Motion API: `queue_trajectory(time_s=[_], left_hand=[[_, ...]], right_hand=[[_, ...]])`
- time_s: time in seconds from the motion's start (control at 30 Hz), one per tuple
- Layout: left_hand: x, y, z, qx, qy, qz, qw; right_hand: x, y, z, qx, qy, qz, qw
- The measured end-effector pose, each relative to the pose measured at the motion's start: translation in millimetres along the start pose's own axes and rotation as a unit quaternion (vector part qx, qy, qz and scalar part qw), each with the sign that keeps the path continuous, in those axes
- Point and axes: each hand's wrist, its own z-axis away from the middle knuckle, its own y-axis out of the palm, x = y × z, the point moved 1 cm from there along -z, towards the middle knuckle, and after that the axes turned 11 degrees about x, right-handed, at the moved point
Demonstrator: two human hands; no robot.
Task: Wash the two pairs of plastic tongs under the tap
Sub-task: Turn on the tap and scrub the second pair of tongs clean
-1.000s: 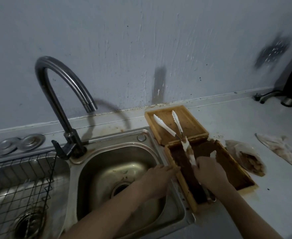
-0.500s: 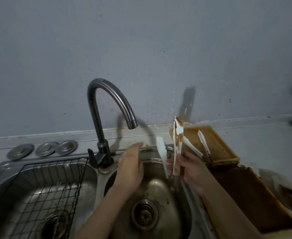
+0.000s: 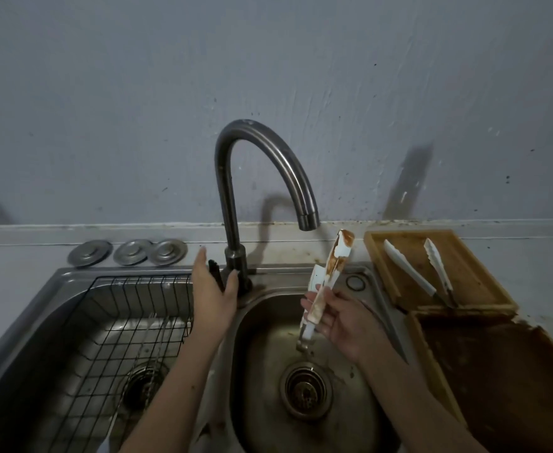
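The right hand (image 3: 340,317) grips one pair of white plastic tongs smeared with brown residue (image 3: 329,279), fingers closed around the lower half. This pair is held above the right basin of the stainless steel double sink (image 3: 360,279), near its back rim. Its long axis runs near upright, tilted slightly right at the top; the two soiled tips point up toward the spout of the curved grey metal tap (image 3: 258,158), and the joined end points down into the basin. The upper tip sits just below and to the right of the spout opening. No water stream is discernible.

The left hand (image 3: 213,289) is open, fingers extended and loosely together, at the black tap lever (image 3: 214,273) beside the tap base; contact with the lever cannot be confirmed.

The second pair of white plastic tongs (image 3: 418,273) lies flat in the shallow wooden tray (image 3: 464,256) on the counter at the back right corner of the sink. Its arms are spread, tips pointing toward the wall, joined end toward the tray's near edge.

A black wire rack (image 3: 131,322) occupies the left basin.
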Motion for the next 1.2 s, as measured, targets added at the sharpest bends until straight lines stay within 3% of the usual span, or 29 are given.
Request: queue_trajectory(time_s=[0.23,0.43,1.2], left_hand=[[-5.2,5.8,-12.5,-0.085,-0.043,0.039,0.995],[7.4,6.8,-11.3,-0.097,0.004,-0.011,0.995],[23.5,6.7,2.9,-0.108,0.005,0.054,0.993]], right_hand=[[5.0,-0.1,-7.1,0.000,-0.039,0.002,0.999],[-3.4,-5.5,-8.4,0.012,-0.037,-0.010,0.999],[-4.4,-1.9,-5.2,0.009,-0.032,-0.022,0.999]])
